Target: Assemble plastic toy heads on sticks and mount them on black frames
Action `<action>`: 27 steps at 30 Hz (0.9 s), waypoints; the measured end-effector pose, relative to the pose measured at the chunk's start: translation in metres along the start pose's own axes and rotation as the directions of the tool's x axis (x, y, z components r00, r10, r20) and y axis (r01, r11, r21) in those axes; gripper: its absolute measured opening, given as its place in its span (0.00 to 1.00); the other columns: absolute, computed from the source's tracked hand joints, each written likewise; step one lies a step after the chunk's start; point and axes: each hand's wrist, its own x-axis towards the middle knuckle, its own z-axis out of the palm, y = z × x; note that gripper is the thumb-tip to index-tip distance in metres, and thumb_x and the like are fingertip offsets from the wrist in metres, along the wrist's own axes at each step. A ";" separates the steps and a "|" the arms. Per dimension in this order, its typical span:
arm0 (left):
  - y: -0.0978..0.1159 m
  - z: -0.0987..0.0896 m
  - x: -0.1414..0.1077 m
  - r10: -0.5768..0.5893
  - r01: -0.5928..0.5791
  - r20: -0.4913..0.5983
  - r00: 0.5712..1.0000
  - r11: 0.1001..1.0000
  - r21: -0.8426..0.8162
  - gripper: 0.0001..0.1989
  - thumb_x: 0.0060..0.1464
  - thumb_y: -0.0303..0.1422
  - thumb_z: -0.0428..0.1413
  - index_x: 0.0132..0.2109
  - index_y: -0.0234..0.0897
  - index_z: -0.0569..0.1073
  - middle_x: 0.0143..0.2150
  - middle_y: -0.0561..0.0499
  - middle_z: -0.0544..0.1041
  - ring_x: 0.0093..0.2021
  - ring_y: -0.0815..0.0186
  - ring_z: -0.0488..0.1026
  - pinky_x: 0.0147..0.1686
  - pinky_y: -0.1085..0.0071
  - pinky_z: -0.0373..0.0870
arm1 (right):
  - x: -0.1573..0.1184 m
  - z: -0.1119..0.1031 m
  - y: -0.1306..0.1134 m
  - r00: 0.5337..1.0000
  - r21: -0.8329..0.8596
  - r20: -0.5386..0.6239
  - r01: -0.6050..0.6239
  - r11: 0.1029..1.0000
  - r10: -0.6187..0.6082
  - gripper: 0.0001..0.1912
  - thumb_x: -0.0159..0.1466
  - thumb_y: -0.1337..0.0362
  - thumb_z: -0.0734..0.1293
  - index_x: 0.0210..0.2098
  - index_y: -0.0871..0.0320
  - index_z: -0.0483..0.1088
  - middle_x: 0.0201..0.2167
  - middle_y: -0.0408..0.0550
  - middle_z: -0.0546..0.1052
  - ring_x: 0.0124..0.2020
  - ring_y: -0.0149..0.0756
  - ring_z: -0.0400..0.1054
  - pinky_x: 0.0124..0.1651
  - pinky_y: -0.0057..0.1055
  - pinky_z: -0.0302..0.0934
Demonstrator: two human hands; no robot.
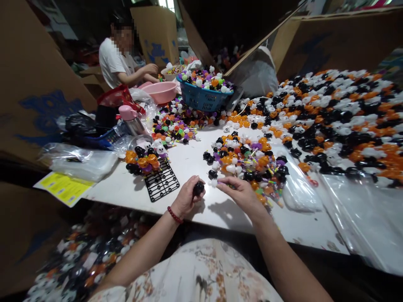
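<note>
My left hand (185, 198), with a red bead bracelet at its wrist, is closed around a glossy black ball-like toy piece (198, 188). To the right, my right hand (239, 193) pinches a small white toy piece (214, 183) by its end, slightly apart from the black one. Just beyond that hand lies a loose pile of Halloween toy pieces (234, 156) in orange, black, white and purple. A black grid rack (162, 184) sits left of my left hand, with several orange, black and white figures (143, 161) at its far end.
A blue basket (204, 98) full of small colourful parts stands at the back of the white table (189, 157). A large heap of figures (340, 113) covers the right. Plastic bags (302, 188), a pink-lidded bottle (129, 117) and cartons surround it. A co-worker (116, 63) sits behind a pink basin (162, 92).
</note>
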 end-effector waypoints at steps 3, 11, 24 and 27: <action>-0.002 0.002 -0.007 -0.011 0.011 0.016 1.000 1.000 0.014 0.23 0.55 0.55 0.53 0.37 0.38 0.68 0.19 0.57 0.67 0.14 0.76 0.52 0.17 0.78 0.44 | -0.009 0.010 -0.002 0.999 -0.006 0.053 -0.003 1.000 0.003 0.15 0.61 0.51 0.71 0.40 0.55 0.81 0.37 0.47 0.82 0.38 0.39 0.74 0.42 0.34 0.66; -0.006 0.002 -0.022 0.033 -0.032 -0.022 0.999 0.998 0.056 0.23 0.56 0.55 0.53 0.36 0.38 0.68 0.21 0.55 0.68 0.18 0.74 0.60 0.17 0.77 0.46 | -0.020 0.020 -0.018 0.995 -0.137 0.094 0.053 0.989 -0.041 0.12 0.63 0.55 0.68 0.35 0.56 0.80 0.32 0.45 0.80 0.34 0.37 0.71 0.38 0.31 0.61; -0.031 0.018 -0.030 0.130 -0.068 -0.327 0.936 0.979 0.195 0.22 0.59 0.55 0.51 0.31 0.41 0.61 0.23 0.59 0.59 0.19 0.71 0.56 0.18 0.73 0.56 | -0.031 0.066 -0.010 0.999 -0.069 0.041 0.010 0.998 -0.007 0.12 0.65 0.59 0.65 0.30 0.57 0.76 0.28 0.45 0.79 0.31 0.36 0.71 0.38 0.31 0.62; -0.030 0.011 -0.017 0.128 -0.065 -0.277 0.952 0.972 0.226 0.24 0.59 0.57 0.47 0.33 0.40 0.66 0.24 0.56 0.64 0.21 0.69 0.59 0.21 0.72 0.59 | -0.025 0.060 -0.005 1.000 -0.096 0.027 0.005 0.995 -0.002 0.14 0.67 0.56 0.64 0.30 0.56 0.75 0.27 0.44 0.77 0.31 0.37 0.70 0.36 0.31 0.62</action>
